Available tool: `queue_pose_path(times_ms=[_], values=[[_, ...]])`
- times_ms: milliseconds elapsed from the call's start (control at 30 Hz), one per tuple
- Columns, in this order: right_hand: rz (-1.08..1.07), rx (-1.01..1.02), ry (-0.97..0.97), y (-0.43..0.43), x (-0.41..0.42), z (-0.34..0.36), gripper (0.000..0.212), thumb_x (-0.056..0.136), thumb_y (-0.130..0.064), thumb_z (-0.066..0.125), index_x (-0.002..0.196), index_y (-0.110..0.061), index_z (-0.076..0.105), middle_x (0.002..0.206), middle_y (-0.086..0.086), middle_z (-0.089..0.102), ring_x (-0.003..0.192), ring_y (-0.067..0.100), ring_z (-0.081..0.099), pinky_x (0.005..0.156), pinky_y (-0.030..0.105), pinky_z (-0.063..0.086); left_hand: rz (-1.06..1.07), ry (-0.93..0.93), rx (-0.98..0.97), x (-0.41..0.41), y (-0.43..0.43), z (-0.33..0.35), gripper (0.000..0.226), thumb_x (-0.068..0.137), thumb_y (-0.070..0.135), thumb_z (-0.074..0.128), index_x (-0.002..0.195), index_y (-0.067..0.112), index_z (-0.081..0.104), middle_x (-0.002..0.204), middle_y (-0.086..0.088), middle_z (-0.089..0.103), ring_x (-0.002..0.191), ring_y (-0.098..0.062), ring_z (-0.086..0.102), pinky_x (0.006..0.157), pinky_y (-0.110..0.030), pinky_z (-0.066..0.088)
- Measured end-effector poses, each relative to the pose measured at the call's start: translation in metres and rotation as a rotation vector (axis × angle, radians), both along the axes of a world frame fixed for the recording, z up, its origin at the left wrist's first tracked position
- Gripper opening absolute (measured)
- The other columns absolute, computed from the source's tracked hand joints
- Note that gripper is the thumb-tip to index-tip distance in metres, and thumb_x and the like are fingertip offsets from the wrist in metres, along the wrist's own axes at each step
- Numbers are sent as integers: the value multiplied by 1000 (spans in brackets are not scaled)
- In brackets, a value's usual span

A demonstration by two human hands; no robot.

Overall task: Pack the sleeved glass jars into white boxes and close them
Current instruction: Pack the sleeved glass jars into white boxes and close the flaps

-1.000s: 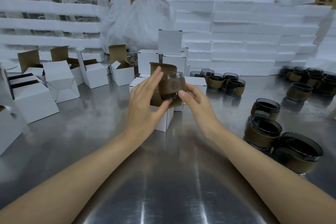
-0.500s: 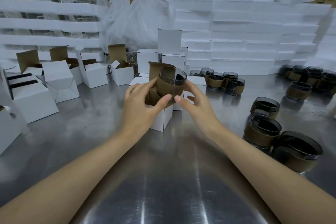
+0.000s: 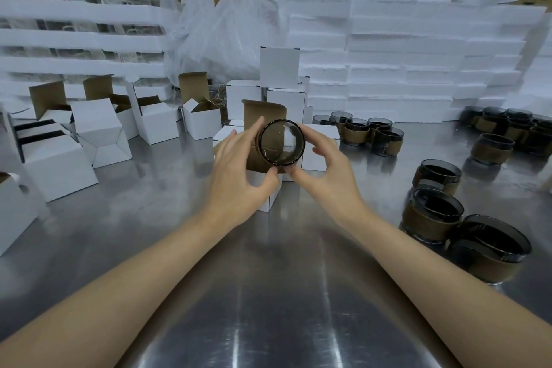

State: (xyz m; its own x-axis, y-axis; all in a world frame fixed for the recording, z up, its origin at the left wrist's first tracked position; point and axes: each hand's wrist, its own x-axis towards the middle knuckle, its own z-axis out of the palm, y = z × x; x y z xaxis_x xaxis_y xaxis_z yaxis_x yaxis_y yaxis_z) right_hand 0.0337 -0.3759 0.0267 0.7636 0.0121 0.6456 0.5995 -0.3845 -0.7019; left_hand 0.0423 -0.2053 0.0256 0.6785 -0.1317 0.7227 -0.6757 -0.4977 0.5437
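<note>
**Here, a sleeved jar held above its open box**

Here the steel table (image 3: 268, 293) fills the foreground, its far edge lined with stacked white foam slabs (image 3: 418, 54) and, at the left, foam trays (image 3: 74, 24). A crumpled clear plastic bag (image 3: 227, 27) sits between the two stacks. Open white boxes (image 3: 98, 125) with brown inner flaps stand on the left side of the table; sleeved glass jars wait in one group (image 3: 466, 227) at the right edge and in another (image 3: 370, 134) further back. At centre stands the open white box (image 3: 268, 191), its brown lid flap (image 3: 263, 113) raised. Just above its opening, both hands grasp one dark glass jar (image 3: 281, 142), tipped so that its round mouth faces the camera. The left hand (image 3: 239, 170) curls round the jar's left side, thumb beneath the rim. The right hand (image 3: 325, 170) pinches the jar's right side, thumb below and fingers above.
</note>
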Motion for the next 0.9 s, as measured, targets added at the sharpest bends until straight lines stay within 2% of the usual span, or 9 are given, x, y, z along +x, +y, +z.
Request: queue_pose_path(times_ms=[167, 233, 333, 400, 467, 567, 700, 833, 900], values=[[11, 5, -1, 2, 0, -2, 61, 80, -11, 75, 134, -30, 52, 130, -10, 56, 123, -6, 45, 104, 15, 35, -1, -40, 11, 1, 0, 1, 70, 78, 27, 62, 144, 17, 41, 125, 5, 53, 125, -21, 45, 108, -49, 34], [29, 19, -2, 3, 0, -2, 59, 81, -13, 75, 131, -31, 52, 126, -21, 56, 121, -6, 47, 101, 10, 35, -3, -49, 12, 2, 1, 1, 69, 80, 34, 60, 144, 19, 40, 126, 10, 51, 127, -15, 42, 112, -47, 32], [66, 57, 46, 5, -3, -1, 54, 83, -22, 74, 127, -38, 49, 113, -35, 59, 116, -4, 54, 103, 16, 36, 33, -27, 11, 4, 2, -1, 70, 83, 52, 50, 146, 24, 37, 126, 22, 45, 127, 1, 31, 116, -24, 20], [60, 87, 79, 6, -4, -1, 53, 83, -32, 72, 131, -33, 49, 104, -30, 65, 112, -3, 56, 101, 14, 35, 53, -5, 4, 5, 3, -2, 70, 84, 59, 44, 146, 27, 37, 121, 29, 43, 127, 6, 24, 110, -9, 12], [41, 108, 91, 6, -5, 0, 58, 81, -42, 70, 134, -31, 48, 95, -20, 70, 107, -6, 57, 95, 9, 36, 72, 29, 25, 8, 4, -3, 70, 84, 65, 40, 144, 29, 39, 121, 29, 47, 131, 2, 25, 112, -17, 16], [25, 103, 92, 5, -5, 2, 58, 80, -46, 67, 133, -38, 46, 88, -15, 70, 103, -4, 59, 97, 21, 41, 114, 92, 67, 11, 6, -4, 74, 82, 73, 36, 144, 32, 39, 120, 21, 51, 137, -18, 29, 108, -27, 24], [39, 95, 108, 4, -4, 1, 54, 82, -47, 65, 132, -39, 47, 95, -14, 69, 104, -6, 58, 88, 3, 35, 141, 97, 107, 13, 7, -6, 76, 81, 77, 31, 144, 35, 37, 128, 15, 56, 139, -19, 26, 104, -28, 24], [50, 8, 59, 4, -5, 5, 47, 91, -38, 62, 134, -43, 42, 118, -22, 59, 117, -6, 50, 94, 6, 36, 146, 64, 148, 12, 7, -6, 70, 83, 76, 28, 140, 37, 41, 119, 11, 62, 134, -15, 27, 103, -27, 25], [59, -10, 33, 3, -6, 9, 41, 92, -34, 61, 130, -41, 46, 118, -30, 57, 118, -8, 49, 96, 9, 37, 122, 27, 179, 11, 7, -5, 64, 86, 70, 30, 137, 34, 45, 110, 10, 63, 127, -15, 34, 103, -25, 25]])
